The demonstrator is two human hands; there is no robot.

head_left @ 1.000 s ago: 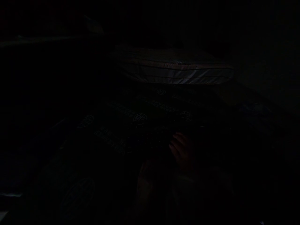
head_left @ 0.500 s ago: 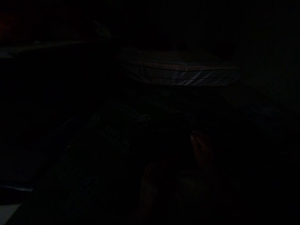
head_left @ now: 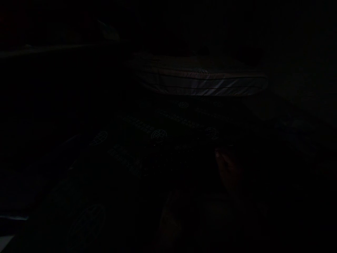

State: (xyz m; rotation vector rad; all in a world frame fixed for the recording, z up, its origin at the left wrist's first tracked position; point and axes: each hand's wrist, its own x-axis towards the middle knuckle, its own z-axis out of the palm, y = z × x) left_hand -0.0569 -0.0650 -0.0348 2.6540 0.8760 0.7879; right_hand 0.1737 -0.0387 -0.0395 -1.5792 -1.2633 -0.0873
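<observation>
The picture is almost black, so little of either hand shows. My right hand (head_left: 228,165) is a dim reddish shape right of centre, over or against the right part of a dark flat object (head_left: 168,161). This object carries rows of tiny pale specks; its kind cannot be made out. Whether the right fingers grip it or only rest there is lost in the dark. Lower down, near the object's front side, my left hand (head_left: 171,214) appears as a faint outline, its fingers hidden in shadow. Beneath lies a dark green surface (head_left: 126,140) printed with pale globe emblems and lettering.
Beyond the green surface lies a mattress-like pad (head_left: 210,84) in pale, striped covering. A faint ledge (head_left: 65,48) runs across the upper left. Something bluish and crumpled (head_left: 295,124) lies at the right. A pale corner (head_left: 5,242) shows at lower left.
The view has shifted slightly, so the printed emblems and dark object sit a little further left. The left hand looks dimmer and slightly lower. The right hand stays nearly in place.
</observation>
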